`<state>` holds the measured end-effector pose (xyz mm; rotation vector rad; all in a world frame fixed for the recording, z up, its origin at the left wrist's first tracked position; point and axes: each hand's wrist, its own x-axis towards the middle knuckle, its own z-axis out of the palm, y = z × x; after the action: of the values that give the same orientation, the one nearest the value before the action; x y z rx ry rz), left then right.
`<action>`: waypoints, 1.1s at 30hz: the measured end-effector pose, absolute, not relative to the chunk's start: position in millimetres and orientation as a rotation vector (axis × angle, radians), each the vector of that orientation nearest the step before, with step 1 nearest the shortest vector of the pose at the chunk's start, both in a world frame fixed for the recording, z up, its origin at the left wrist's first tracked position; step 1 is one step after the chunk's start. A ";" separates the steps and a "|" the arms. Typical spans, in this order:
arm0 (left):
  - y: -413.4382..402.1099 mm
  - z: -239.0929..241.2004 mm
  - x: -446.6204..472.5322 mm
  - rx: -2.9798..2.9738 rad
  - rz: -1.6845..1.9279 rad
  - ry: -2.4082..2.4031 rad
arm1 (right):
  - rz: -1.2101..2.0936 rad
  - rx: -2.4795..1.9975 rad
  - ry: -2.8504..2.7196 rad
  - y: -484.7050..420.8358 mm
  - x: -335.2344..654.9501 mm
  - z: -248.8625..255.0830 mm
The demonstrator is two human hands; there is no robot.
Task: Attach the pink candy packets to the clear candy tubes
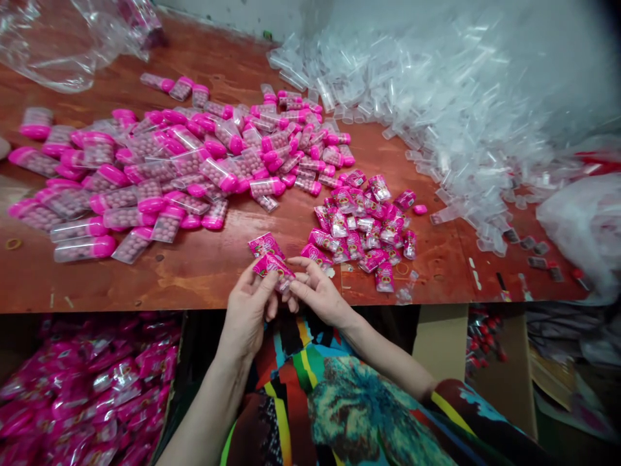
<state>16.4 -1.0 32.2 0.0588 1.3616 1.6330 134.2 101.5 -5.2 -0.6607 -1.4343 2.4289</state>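
Observation:
At the front edge of the brown wooden table (pixel 204 272), my left hand (pixel 248 309) and my right hand (pixel 315 292) both pinch one small pink printed packet (pixel 272 266). Another pink packet (pixel 266 244) lies flat on the table just behind my fingers. A loose pile of several similar pink packets (pixel 363 223) sits to the right of my hands. Further back on the left lies a wide heap of clear tubes with pink caps (pixel 160 168), filled with pink balls.
A big mound of empty clear plastic tubes (pixel 436 97) covers the back right. A clear plastic bag (pixel 58 45) lies at the back left. Below the table on the left, a box holds many pink packets (pixel 87 395). White bags (pixel 582 220) lie at the right edge.

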 end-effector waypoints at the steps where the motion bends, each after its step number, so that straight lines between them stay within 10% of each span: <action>1: 0.0 32.3 15.2 0.046 1.689 1.386 | 2.415 -0.647 -1.448 100.4 134.7 -5.6; 11: 3.3 28.2 26.6 0.109 1.707 1.409 | 2.219 -0.701 -1.608 101.7 138.4 -2.8; 21: -10.2 24.1 5.0 0.016 1.767 1.611 | 0.536 -0.997 -2.596 141.1 147.6 30.9; 33: -8.6 20.5 1.0 0.010 1.675 1.602 | 0.495 -0.696 -2.939 110.6 100.8 -13.5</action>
<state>1.0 -8.6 20.5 0.0100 1.6023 1.6753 100.8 110.6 -13.5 -0.6960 -2.9386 0.4950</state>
